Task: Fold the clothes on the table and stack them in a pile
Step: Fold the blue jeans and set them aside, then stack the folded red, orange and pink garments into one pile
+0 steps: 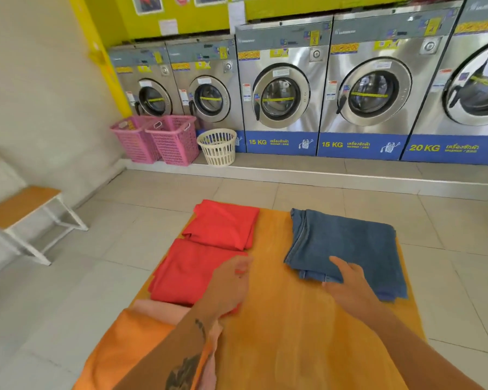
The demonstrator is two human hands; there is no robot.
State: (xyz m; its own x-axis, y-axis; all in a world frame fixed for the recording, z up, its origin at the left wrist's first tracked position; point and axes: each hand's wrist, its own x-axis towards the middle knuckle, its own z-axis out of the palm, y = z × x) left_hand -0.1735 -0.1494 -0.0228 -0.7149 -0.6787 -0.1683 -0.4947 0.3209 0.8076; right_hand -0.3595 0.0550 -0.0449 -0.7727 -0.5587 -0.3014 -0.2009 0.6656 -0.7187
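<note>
On the orange-yellow table [273,311] lie two folded red garments, one at the far left [223,223] and one nearer [186,274]. My left hand [231,282] rests on the right edge of the nearer red garment, fingers curled on the cloth. Folded blue jeans [347,246] lie on the right side. My right hand [350,282] lies flat on the jeans' near edge, fingers spread. An orange garment [119,350] and a pale pink one [161,308] lie at the near left, partly under my left arm.
A row of steel washing machines [282,88] lines the back wall. Two pink laundry baskets [158,139] and a cream basket [217,146] stand on the tiled floor in front. A wooden bench with white legs [23,212] stands at the left wall.
</note>
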